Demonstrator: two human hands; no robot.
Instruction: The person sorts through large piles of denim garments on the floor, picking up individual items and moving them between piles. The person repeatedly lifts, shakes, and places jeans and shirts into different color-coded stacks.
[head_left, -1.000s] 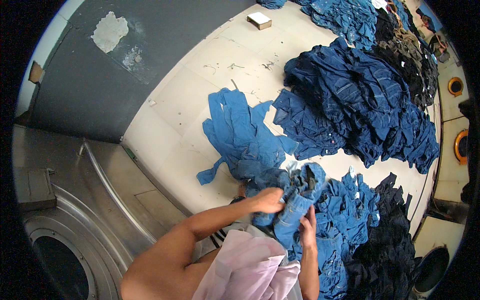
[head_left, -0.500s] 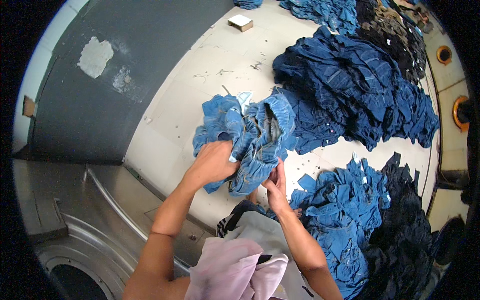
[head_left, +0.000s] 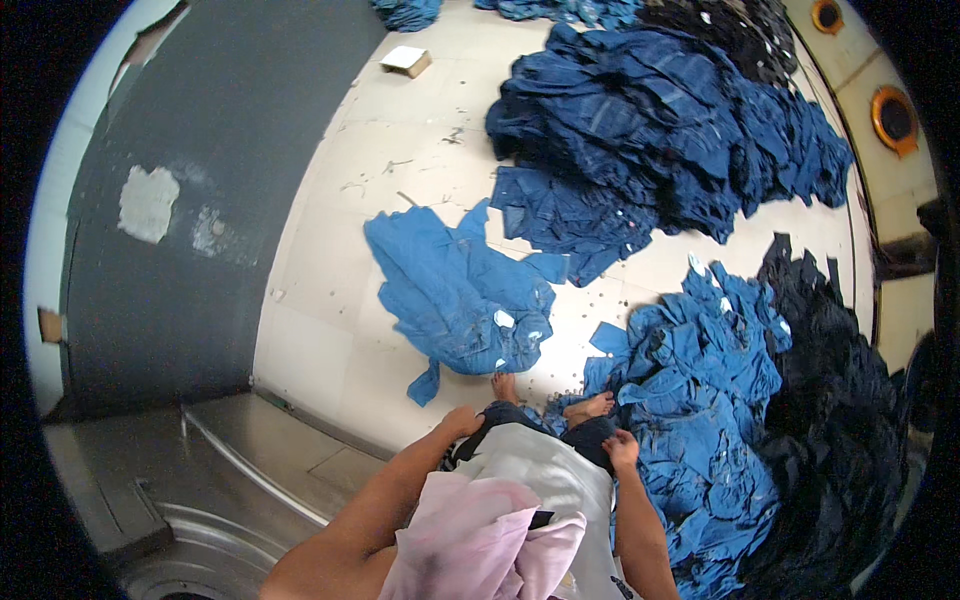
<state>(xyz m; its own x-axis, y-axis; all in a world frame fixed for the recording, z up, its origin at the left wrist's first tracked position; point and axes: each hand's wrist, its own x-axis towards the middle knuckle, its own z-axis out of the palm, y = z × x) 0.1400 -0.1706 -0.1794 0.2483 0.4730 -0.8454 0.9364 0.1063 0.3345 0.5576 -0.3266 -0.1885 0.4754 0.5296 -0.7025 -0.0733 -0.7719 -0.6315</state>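
My left hand [head_left: 462, 423] is closed at the left side of the dark trousers [head_left: 590, 437] I wear, with the cloth at its fingertips. At the other thigh my right hand [head_left: 622, 450] has its fingers curled on the same trousers, pinching the cloth. Just ahead of my bare feet, lighter blue denim garments [head_left: 450, 285] lie crumpled on the floor, with white tags showing. Close on my right is a heap of blue denim garments [head_left: 690, 400], its lower edge partly behind my right arm.
Dark blue denim [head_left: 640, 120] is heaped farther ahead, and black garments [head_left: 820, 400] lie at the right. A small box [head_left: 406, 62] sits on the pale tiled floor [head_left: 330, 300]. On my left are a grey wall [head_left: 220, 130] and a metal machine with a rail [head_left: 250, 470].
Both hands have let go of the blue denim bundle, which now lies spread on the floor. My hands have drawn back and down to my trousers. The view has shifted too.
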